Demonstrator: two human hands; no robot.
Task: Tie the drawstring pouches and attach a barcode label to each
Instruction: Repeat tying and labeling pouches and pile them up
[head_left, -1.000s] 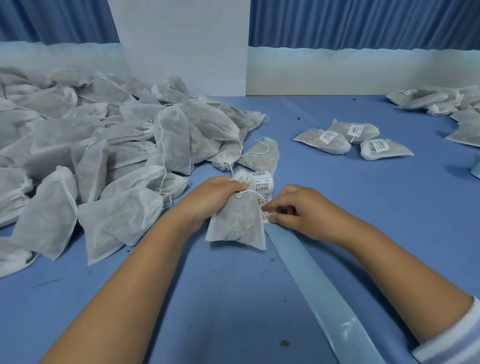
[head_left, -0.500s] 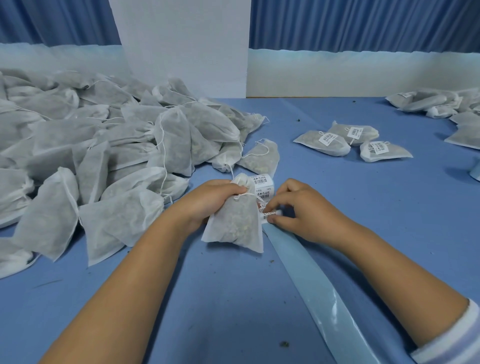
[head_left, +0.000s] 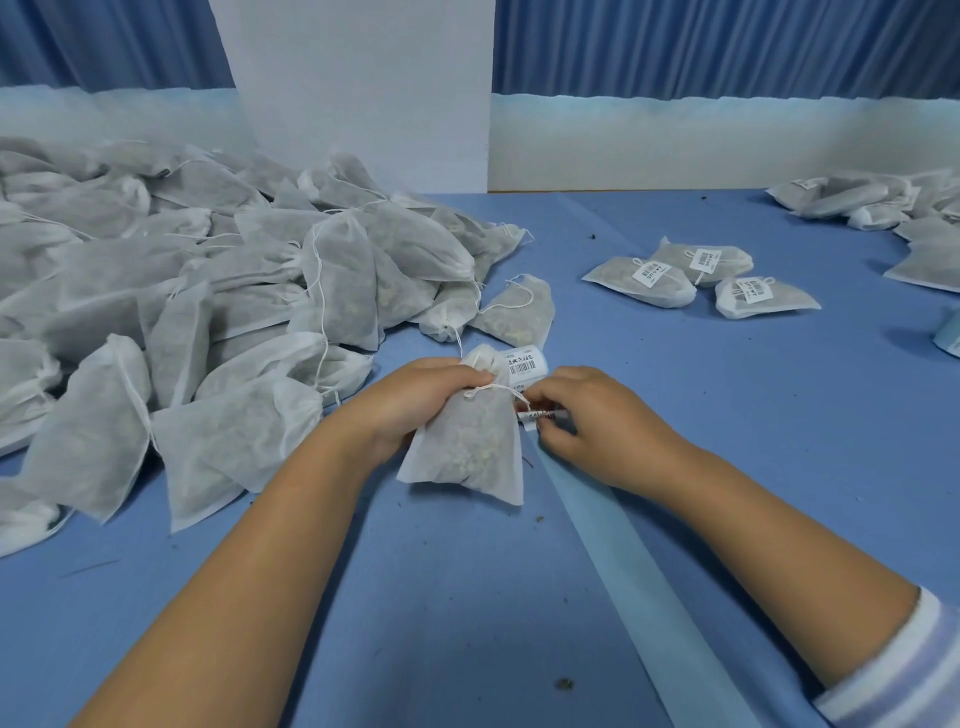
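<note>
Left hand (head_left: 426, 400) gripped the neck of a filled drawstring pouch (head_left: 467, 447) over the middle of the bench (head_left: 467, 597). Right hand (head_left: 587, 415) fingers pinched a barcode label (head_left: 540, 414) beside the pouch's drawstring, near the label roll (head_left: 525, 365).

one view only: head-worn wide-angle. faces forward and down across the blue worktop (head_left: 467, 613), close in: left forearm (head_left: 249, 571) and right forearm (head_left: 779, 530) enter from the bottom corners, left grip (head_left: 415, 400) and right grip (head_left: 597, 421) meet near frame centre. pouch pile (head_left: 156, 312) runs off the left edge. top of frame reaches the worktop's far edge, white wall (head_left: 363, 78) and blue curtain (head_left: 727, 47) behind it
</note>
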